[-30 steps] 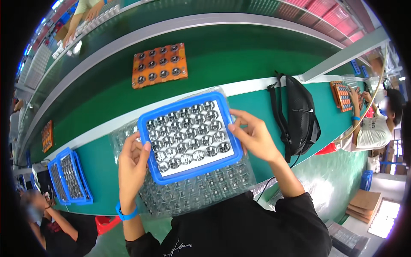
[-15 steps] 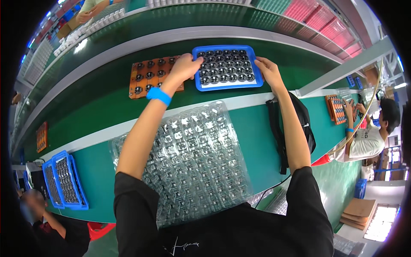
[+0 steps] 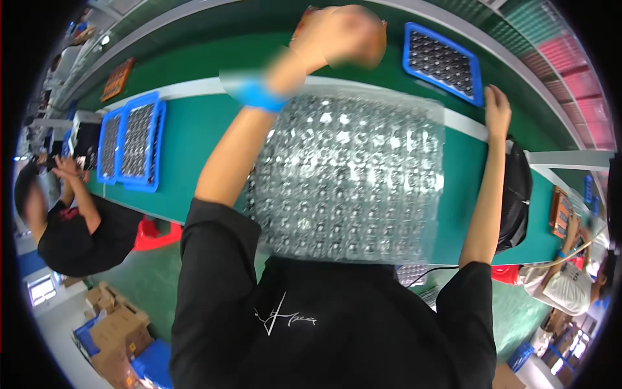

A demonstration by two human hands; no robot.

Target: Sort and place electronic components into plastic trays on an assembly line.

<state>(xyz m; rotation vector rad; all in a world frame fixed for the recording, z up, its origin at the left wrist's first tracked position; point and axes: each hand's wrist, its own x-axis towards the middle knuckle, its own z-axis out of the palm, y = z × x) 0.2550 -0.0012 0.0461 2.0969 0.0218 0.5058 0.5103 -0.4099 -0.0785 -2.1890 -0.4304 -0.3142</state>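
Observation:
My left hand (image 3: 340, 37) is over an orange board (image 3: 304, 24) at the far middle of the bench and covers most of it. Blur smears its fingers, so their grip cannot be made out. A blue tray (image 3: 407, 53) filled with rows of dark, shiny round parts sits right of that hand. Just off the tray's near right corner is my right hand (image 3: 497, 113), its fingers stretched out and holding nothing. Between my forearms, close to my body, lies a large clear plastic blister sheet (image 3: 350, 181) with rows of moulded pockets.
A black bag (image 3: 516, 201) lies by my right forearm. Stacked blue trays (image 3: 159, 146) of parts stand at the left, with another orange board (image 3: 118, 79) beyond. One person (image 3: 91, 227) sits at the left; another (image 3: 564, 282) works at the right with orange boards (image 3: 558, 211).
Both hands have come off the blue tray's sides. My left hand has moved onto the orange board, and my right hand is now beside the tray's corner. The whole view has turned.

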